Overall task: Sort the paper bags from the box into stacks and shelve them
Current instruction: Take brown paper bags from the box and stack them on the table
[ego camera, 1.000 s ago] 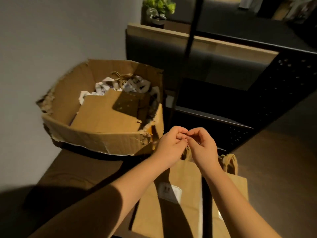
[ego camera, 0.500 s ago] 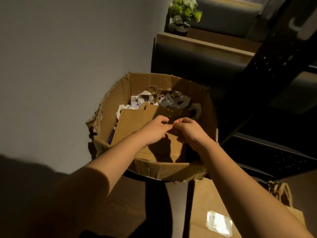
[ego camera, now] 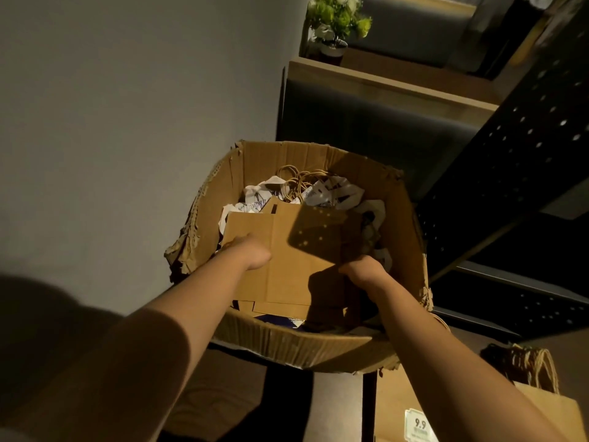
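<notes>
Left hand (ego camera: 251, 255) & right hand (ego camera: 360, 267) are holding flat brown paper bag (ego camera: 296, 250) inside torn brown cardboard box (ego camera: 296, 349).

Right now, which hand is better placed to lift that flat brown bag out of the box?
Left hand: it grips the brown bag in the light. The right hand holds the shadowed edge by the box wall.

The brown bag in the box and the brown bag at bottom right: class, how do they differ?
1. The box bag lies inside the torn box; the other bag lies outside it.
2. The left hand and right hand grip the box bag; nothing holds the other bag.
3. Only the other bag shows a 9.9 sticker.
Both are brown paper.
</notes>
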Demonstrator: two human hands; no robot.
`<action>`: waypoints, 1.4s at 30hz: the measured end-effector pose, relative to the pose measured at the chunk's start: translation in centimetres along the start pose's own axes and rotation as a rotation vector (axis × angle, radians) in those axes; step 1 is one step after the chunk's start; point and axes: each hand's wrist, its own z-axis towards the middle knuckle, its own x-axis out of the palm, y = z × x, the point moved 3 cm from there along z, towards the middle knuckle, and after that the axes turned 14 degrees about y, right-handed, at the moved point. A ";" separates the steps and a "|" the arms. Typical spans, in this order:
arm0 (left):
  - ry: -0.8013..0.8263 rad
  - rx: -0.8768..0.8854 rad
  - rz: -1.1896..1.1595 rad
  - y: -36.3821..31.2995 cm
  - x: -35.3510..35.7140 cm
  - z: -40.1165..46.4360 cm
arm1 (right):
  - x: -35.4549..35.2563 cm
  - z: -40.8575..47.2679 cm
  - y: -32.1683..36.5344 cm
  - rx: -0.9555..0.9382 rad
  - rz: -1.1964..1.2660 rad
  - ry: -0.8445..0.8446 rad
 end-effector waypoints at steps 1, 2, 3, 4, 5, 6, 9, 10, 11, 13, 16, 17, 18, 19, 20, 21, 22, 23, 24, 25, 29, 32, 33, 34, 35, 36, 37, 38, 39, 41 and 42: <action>-0.034 -0.042 -0.007 0.2 -0.2 0.7 | -0.1 0.1 -0.1 0.004 0.004 -0.004; -0.058 -0.078 -0.030 0.5 -0.4 1.2 | -0.1 0.1 -0.2 0.009 0.014 -0.006; -0.066 -0.111 -0.064 0.8 -0.6 1.8 | -0.2 0.2 -0.3 0.008 0.027 -0.010; -0.063 -0.125 -0.104 1.1 -0.8 2.5 | -0.2 0.1 -0.3 -0.001 0.035 -0.016; -0.055 -0.120 -0.155 1.5 -1.0 3.2 | -0.3 0.1 -0.3 -0.017 0.038 -0.021; -0.043 -0.111 -0.194 1.9 -1.0 4.5 | -0.3 0.0 -0.3 -0.031 0.040 -0.022; -0.054 -0.053 -0.290 2.4 -0.8 5.4 | -0.4 -0.3 -0.5 -0.048 0.044 -0.032; -0.070 -0.036 -0.328 2.0 -0.7 3.7 | -0.4 -0.4 -0.5 -0.050 0.049 -0.037; -0.098 -0.018 -0.354 1.5 -0.7 1.7 | -0.5 -0.5 -0.5 -0.053 0.056 -0.042; -0.165 0.020 -0.359 0.8 -1.0 -0.7 | -0.6 -0.5 -0.6 -0.051 0.064 -0.046; -0.224 0.123 -0.548 0.4 -1.6 -2.2 | -0.7 -0.6 -0.6 -0.060 0.097 -0.060; -0.215 0.163 -0.663 0.4 -1.8 -2.4 | -0.8 -0.8 -0.5 -0.079 0.114 -0.077; -0.191 0.206 -0.756 0.4 -2.0 -2.6 | -0.9 -0.9 -0.4 -0.098 0.127 -0.105; -0.163 0.250 -0.798 0.4 -2.2 -2.9 | -1.1 -0.9 -0.4 -0.117 0.145 -0.136; -0.143 0.285 -0.795 0.3 -2.5 -3.2 | -1.2 -1.0 -0.3 -0.130 0.173 -0.160; -0.144 0.310 -0.773 0.5 -2.8 -3.5 | -1.2 -1.1 -0.3 -0.140 0.199 -0.175; -0.161 0.331 -0.748 0.5 -3.2 -4.0 | -1.1 -1.1 -0.3 -0.147 0.211 -0.184; -0.184 0.350 -0.718 0.6 -3.6 -4.4 | -1.0 -1.1 -0.3 -0.150 0.209 -0.188; -0.212 0.362 -0.680 0.6 -4.1 -4.7 | -0.9 -1.2 -0.2 -0.146 0.206 -0.185; -0.242 0.369 -0.639 0.6 -4.5 -5.1 | -0.7 -1.1 -0.2 -0.144 0.214 -0.174; -0.246 0.414 -0.607 0.5 -5.8 -6.5 | 0.1 -0.9 -0.2 -0.095 0.342 -0.040; -0.244 0.440 -0.581 0.0 -6.5 -7.3 | 0.5 -1.1 0.0 -0.054 0.478 0.035; -0.257 0.450 -0.566 -0.1 -6.7 -7.6 | 0.5 -1.3 0.1 -0.055 0.498 0.038; -0.274 0.454 -0.546 -0.2 -7.0 -7.9 | 0.4 -1.5 0.2 -0.052 0.518 0.036; -0.291 0.455 -0.524 -0.3 -7.2 -8.2 | 0.3 -1.6 0.3 -0.049 0.552 0.034; -0.309 0.452 -0.504 -0.3 -7.5 -8.5 | 0.3 -1.7 0.3 -0.042 0.616 0.045; -0.325 0.450 -0.486 -0.3 -7.7 -8.8 | 0.2 -1.8 0.3 -0.043 0.702 0.063; -0.340 0.449 -0.471 -0.4 -8.0 -9.1 | 0.2 -2.0 0.4 -0.045 0.757 0.068; -0.351 0.451 -0.461 -0.5 -8.2 -9.4 | 0.1 -2.0 0.5 -0.056 0.780 0.068; -0.376 0.464 -0.443 -0.7 -8.8 -10.1 | -0.3 -2.4 0.9 -0.073 0.714 0.003; -0.394 0.475 -0.427 -0.9 -9.1 -10.5 | -0.5 -2.8 1.0 -0.090 0.653 -0.059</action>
